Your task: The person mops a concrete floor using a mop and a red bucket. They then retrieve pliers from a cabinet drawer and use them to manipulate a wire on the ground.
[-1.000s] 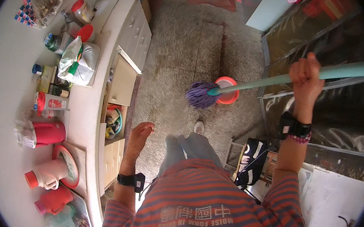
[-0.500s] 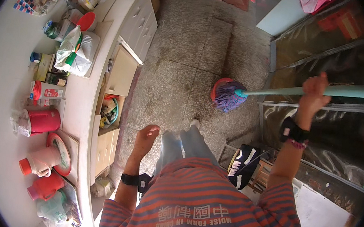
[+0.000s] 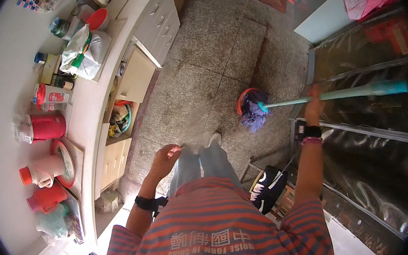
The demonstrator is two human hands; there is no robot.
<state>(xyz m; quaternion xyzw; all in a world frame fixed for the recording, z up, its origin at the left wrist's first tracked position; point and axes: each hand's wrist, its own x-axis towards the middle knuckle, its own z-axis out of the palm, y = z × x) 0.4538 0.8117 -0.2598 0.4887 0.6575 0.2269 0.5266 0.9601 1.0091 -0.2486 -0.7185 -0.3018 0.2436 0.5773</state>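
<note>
My right hand (image 3: pixel 315 103) is closed around the pale teal handle of a mop (image 3: pixel 348 93), partway along it. The handle slants across to the right, where its bright blue end stands free. The purple strands of the mop head (image 3: pixel 254 117) hang over a red basin (image 3: pixel 240 100) on the floor, hiding most of it. On the other side, my left hand (image 3: pixel 165 158) hangs beside my leg with its fingers curled in, and nothing shows in it.
A long counter (image 3: pixel 86 115) on the left bears jugs, jars and bags above cabinets, one partly uncovered. Clear plastic sheeting (image 3: pixel 360 154) stretches along the right. A black and white bag-like thing (image 3: pixel 270 186) rests on a rack near my right leg.
My right hand has moved left and a little down with the mop handle. The free end of the handle has come into view. My left hand stays curled by my leg.
</note>
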